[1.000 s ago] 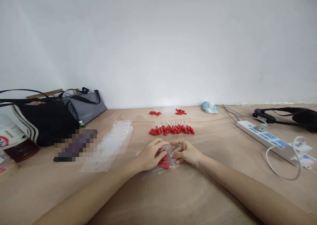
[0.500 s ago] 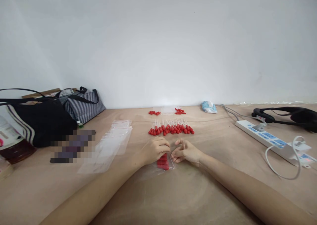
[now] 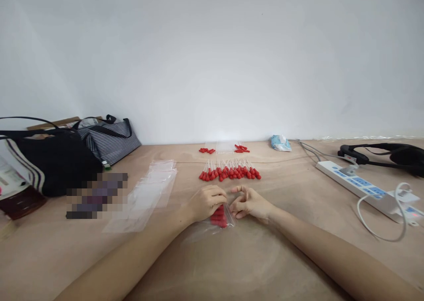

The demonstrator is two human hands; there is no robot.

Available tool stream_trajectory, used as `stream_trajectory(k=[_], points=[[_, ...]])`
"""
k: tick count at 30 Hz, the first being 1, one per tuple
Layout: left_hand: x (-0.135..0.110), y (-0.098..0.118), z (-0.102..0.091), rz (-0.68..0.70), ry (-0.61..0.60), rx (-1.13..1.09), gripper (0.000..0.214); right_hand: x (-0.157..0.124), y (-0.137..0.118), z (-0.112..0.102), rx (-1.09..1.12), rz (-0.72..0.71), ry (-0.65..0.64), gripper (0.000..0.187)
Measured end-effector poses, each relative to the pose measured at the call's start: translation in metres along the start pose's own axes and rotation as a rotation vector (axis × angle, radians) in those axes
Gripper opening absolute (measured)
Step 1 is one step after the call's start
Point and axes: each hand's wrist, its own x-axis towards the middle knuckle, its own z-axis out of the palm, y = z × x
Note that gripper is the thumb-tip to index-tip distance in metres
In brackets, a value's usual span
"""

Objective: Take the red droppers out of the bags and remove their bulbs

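Note:
A clear plastic bag (image 3: 198,235) lies in front of me with several red-bulbed droppers (image 3: 218,223) in it, stacked side by side. My left hand (image 3: 209,201) is closed over the bag's upper part and covers the droppers' far ends. At the bag's right edge, my right hand (image 3: 250,204) has its lower fingers and thumb pinched on the plastic, while its index finger arches above. Beyond both hands, more droppers (image 3: 230,173) lie in a row, glass tubes pointing to the wall. Two small groups of red bulbs (image 3: 207,151) lie farther back, with pale slender pieces between them.
Flat clear bags (image 3: 149,195) overlap at my left, beside a blurred-out dark object (image 3: 99,195). A black bag (image 3: 69,164) and a striped bag (image 3: 114,140) stand behind. To the right are a power strip (image 3: 357,182), a looped white cable, black headgear (image 3: 356,153) and a blue-white packet (image 3: 281,143).
My right hand's index finger has lifted and spread a little from the thumb. The bag's right edge has shifted slightly to the right; my left hand stays nearly in place.

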Motion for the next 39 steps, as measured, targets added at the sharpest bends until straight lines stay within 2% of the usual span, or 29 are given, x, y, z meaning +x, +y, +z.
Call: stream_trajectory(k=[8, 10, 13, 17, 19, 23, 28, 35, 39], points=[[-0.002, -0.0009, -0.0006, 0.013, -0.005, -0.022, 0.025, 0.0069, 0.0089, -0.0027, -0.063, -0.015, 0.022, 0.05], [-0.0015, -0.0007, -0.001, 0.004, -0.022, -0.025, 0.025, 0.0057, 0.0069, -0.003, -0.067, -0.003, 0.009, 0.042], [0.0015, 0.0005, -0.0026, -0.042, -0.089, -0.027, 0.024, 0.0032, 0.0028, -0.0026, -0.106, 0.02, -0.062, 0.023], [0.0063, 0.0013, -0.0051, -0.082, -0.227, -0.061, 0.019, 0.0031, 0.0027, -0.0008, -0.166, 0.015, -0.084, 0.026], [0.0071, 0.0004, -0.005, -0.089, -0.254, -0.065, 0.022, 0.0037, 0.0042, 0.0, -0.168, 0.018, -0.064, 0.025], [0.0063, -0.0027, -0.0029, -0.088, -0.254, -0.046, 0.02, 0.0034, 0.0046, 0.0008, -0.174, 0.048, -0.008, 0.025], [0.0072, -0.0035, -0.0051, -0.074, -0.219, -0.055, 0.018, 0.0015, 0.0004, 0.0013, -0.165, 0.05, -0.03, 0.023], [0.0038, -0.0047, -0.0034, 0.022, -0.094, 0.013, 0.027, 0.0012, 0.0, -0.0002, -0.176, 0.061, -0.04, 0.018], [0.0019, -0.0044, -0.0007, 0.049, -0.102, 0.069, 0.031, 0.0023, 0.0011, -0.001, -0.195, 0.058, -0.036, 0.016]])
